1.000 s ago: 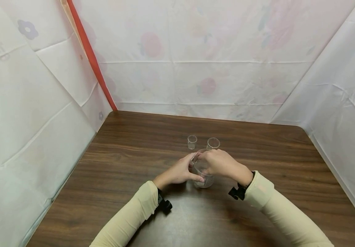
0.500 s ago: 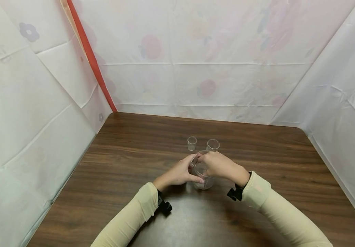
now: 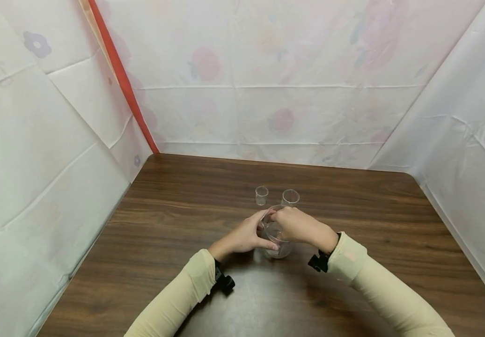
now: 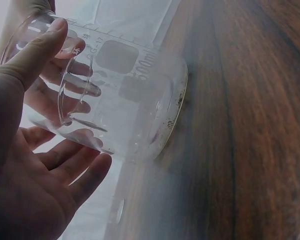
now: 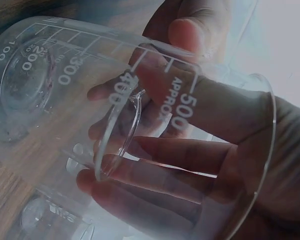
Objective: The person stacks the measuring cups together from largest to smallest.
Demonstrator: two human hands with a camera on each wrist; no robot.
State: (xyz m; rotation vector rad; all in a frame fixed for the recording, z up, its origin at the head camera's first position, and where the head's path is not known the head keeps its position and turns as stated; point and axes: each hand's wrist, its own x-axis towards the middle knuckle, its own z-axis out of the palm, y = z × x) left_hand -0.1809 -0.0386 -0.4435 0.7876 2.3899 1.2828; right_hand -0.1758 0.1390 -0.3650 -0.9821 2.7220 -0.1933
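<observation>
left hand [image 3: 244,236] holds a big beaker [image 3: 283,251] in its fingers while right hand [image 3: 303,227], inside it, grips a small beaker [image 5: 72,112].

The 2 arms [image 3: 171,295] angle inward, left hand [image 3: 244,233] cupped, right hand [image 3: 303,227] angled down.

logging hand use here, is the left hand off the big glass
No, in the head view the left hand holds the side of the big glass, its thumb against the near side.
</observation>
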